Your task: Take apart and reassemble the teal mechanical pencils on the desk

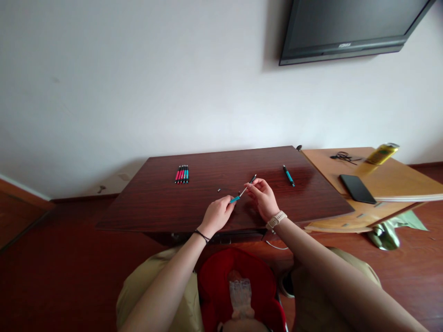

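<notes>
You have a slim pen part between your two hands, raised just above the dark reddish-brown wooden table: a turquoise piece at its lower left end, a thin pale shaft in the middle, and a dark tip at the upper right. Its long axis runs on a diagonal, from near you on the left up and away to the right. Your left hand is curled closed with its fingertips pinched on the turquoise end, while your right hand closes thumb and forefinger on the shaft nearer the dark tip, so the two grips sit at opposite ends of the same line and neither hand is clearly nearer the middle. A pale watch band rings your right wrist and a thin dark band your left. Just left of the pen part, a tiny dark piece lies loose on the table, close to your left hand. Further right lies a single turquoise-and-black pen, near your right hand but apart from it. Well off to the left, a neat row of pink and turquoise pens rests side by side. On the lighter wooden board beyond the table's right edge sit a black phone and a yellow can.
</notes>
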Action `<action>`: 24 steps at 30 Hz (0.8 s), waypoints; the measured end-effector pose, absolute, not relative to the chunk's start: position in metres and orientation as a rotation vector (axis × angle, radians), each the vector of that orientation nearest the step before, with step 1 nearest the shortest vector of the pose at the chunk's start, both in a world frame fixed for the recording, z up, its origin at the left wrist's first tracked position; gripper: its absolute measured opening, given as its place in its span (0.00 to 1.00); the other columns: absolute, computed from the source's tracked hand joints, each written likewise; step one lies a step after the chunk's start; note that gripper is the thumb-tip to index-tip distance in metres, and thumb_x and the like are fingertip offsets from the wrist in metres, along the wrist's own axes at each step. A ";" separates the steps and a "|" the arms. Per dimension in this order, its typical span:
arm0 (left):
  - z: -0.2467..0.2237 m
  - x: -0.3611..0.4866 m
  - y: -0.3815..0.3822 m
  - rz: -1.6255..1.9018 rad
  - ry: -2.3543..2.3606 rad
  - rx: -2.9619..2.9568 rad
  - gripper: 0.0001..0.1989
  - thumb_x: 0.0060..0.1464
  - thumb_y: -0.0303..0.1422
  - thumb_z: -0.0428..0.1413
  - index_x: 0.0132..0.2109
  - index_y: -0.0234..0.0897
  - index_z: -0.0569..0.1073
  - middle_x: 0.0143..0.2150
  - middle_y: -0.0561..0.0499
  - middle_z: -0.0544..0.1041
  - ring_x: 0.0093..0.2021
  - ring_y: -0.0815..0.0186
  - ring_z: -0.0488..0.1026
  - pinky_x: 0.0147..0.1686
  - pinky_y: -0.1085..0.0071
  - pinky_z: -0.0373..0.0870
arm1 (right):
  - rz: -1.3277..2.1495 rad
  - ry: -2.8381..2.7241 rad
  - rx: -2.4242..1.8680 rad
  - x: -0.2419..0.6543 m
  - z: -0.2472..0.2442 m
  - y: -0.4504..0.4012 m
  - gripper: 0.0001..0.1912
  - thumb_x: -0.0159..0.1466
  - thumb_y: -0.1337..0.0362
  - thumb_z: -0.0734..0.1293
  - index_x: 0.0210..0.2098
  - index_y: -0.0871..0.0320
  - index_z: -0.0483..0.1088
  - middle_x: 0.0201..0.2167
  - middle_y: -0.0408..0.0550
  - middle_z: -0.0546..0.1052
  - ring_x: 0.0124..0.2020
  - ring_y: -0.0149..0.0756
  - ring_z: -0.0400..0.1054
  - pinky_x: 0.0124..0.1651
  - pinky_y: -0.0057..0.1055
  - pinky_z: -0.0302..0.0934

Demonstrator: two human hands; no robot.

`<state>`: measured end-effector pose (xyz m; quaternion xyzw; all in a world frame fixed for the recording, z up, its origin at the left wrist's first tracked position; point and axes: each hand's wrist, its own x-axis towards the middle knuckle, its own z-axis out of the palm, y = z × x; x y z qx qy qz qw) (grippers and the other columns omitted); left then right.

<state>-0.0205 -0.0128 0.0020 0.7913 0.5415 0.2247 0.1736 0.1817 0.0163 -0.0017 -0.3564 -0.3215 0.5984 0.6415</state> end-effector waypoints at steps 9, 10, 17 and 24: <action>0.003 -0.017 -0.012 0.556 1.593 2.261 0.16 0.77 0.42 0.48 0.46 0.42 0.77 0.47 0.47 0.87 0.46 0.61 0.85 0.41 0.72 0.67 | 1.392 -0.741 -0.848 0.188 -0.005 0.009 0.38 0.50 0.51 0.89 0.53 0.52 0.71 0.42 0.42 0.84 0.39 0.29 0.78 0.44 0.26 0.73; 0.002 -0.017 -0.012 0.551 1.596 2.263 0.16 0.77 0.42 0.48 0.45 0.42 0.77 0.46 0.47 0.87 0.46 0.61 0.85 0.41 0.72 0.67 | 1.398 -0.752 -0.848 0.188 -0.004 0.009 0.38 0.51 0.51 0.88 0.53 0.52 0.72 0.43 0.42 0.84 0.40 0.29 0.78 0.45 0.26 0.73; 0.001 -0.018 -0.012 0.553 1.593 2.281 0.15 0.77 0.42 0.48 0.47 0.42 0.78 0.47 0.46 0.87 0.46 0.61 0.85 0.40 0.72 0.66 | 1.386 -0.867 -0.864 0.194 0.000 0.005 0.30 0.56 0.50 0.86 0.51 0.51 0.75 0.46 0.45 0.83 0.44 0.33 0.78 0.50 0.30 0.74; 0.001 -0.020 -0.012 0.575 1.553 2.287 0.15 0.76 0.40 0.48 0.48 0.42 0.78 0.47 0.45 0.87 0.45 0.61 0.84 0.42 0.72 0.69 | 1.375 -1.196 -0.889 0.189 -0.009 0.001 0.21 0.59 0.49 0.84 0.44 0.52 0.79 0.46 0.46 0.83 0.47 0.37 0.77 0.53 0.33 0.72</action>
